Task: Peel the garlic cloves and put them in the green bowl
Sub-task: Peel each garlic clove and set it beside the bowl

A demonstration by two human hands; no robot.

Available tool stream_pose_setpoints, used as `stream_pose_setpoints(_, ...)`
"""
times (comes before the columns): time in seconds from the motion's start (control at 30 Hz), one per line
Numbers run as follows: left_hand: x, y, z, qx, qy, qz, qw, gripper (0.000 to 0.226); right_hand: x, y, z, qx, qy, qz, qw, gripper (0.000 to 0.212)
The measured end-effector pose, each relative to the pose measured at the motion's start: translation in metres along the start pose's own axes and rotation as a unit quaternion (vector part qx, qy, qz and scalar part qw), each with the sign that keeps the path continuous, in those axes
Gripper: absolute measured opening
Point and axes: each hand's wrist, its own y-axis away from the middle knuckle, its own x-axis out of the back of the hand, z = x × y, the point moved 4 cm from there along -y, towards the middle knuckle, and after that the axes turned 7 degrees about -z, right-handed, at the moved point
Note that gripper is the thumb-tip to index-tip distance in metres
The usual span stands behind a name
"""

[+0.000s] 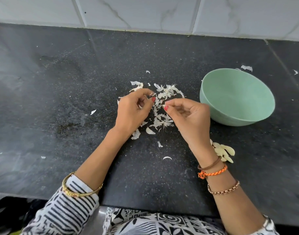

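A scrap of garlic skin (163,106) is pinched by the right hand (189,119); the left hand (133,111) is curled, its contents hidden, near the green bowl (237,97).

1 bowl (237,97), 2 hands (133,110).

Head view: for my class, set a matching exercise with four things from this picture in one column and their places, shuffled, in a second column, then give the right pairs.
Things
1. green bowl
2. peeled cloves
3. skins
4. gold bangle

Places
A. heaped on the counter between the two hands
B. on the left forearm, against the striped sleeve
C. on the counter, right of the right hand
D. in a small pile by the right wrist, outside the bowl

Pairs: 1-C, 2-D, 3-A, 4-B
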Motion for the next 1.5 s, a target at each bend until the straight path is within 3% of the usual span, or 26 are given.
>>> stream_pose_setpoints(0.13, -0.007, 0.002, 0.005, -0.018, -0.035, -0.038, 0.998, 0.009, 0.013, 0.024, -0.003, 0.038, 0.095, 0.032, 0.994, 0.012)
stream_pose_setpoints(0.23, -0.01, 0.005, 0.01, -0.037, -0.044, -0.045, 0.997, 0.011, 0.026, 0.042, -0.003, 0.076, 0.222, 0.064, 0.97, 0.003)
stream_pose_setpoints(0.4, -0.014, 0.008, 0.013, -0.039, -0.046, -0.037, 0.998, 0.014, 0.055, 0.067, 0.004, 0.086, 0.347, 0.129, 0.925, 0.017)
stream_pose_setpoints(0.57, -0.017, 0.012, 0.013, -0.041, -0.063, -0.02, 0.997, 0.015, 0.068, 0.081, 0.011, 0.059, 0.414, 0.139, 0.898, 0.024)
stream_pose_setpoints(1.07, -0.012, 0.013, 0.009, -0.017, -0.055, -0.004, 0.998, 0.014, 0.072, 0.086, 0.016, -0.05, 0.385, 0.155, 0.908, 0.033)
stream_pose_setpoints(1.2, -0.013, 0.013, 0.007, -0.013, -0.04, -0.002, 0.999, 0.017, 0.074, 0.086, 0.018, -0.069, 0.325, 0.163, 0.929, 0.024)
stream_pose_setpoints(1.5, -0.012, 0.013, 0.011, -0.123, -0.055, 0.02, 0.991, 0.017, 0.083, 0.09, 0.021, 0.021, 0.222, 0.21, 0.952, 0.017)
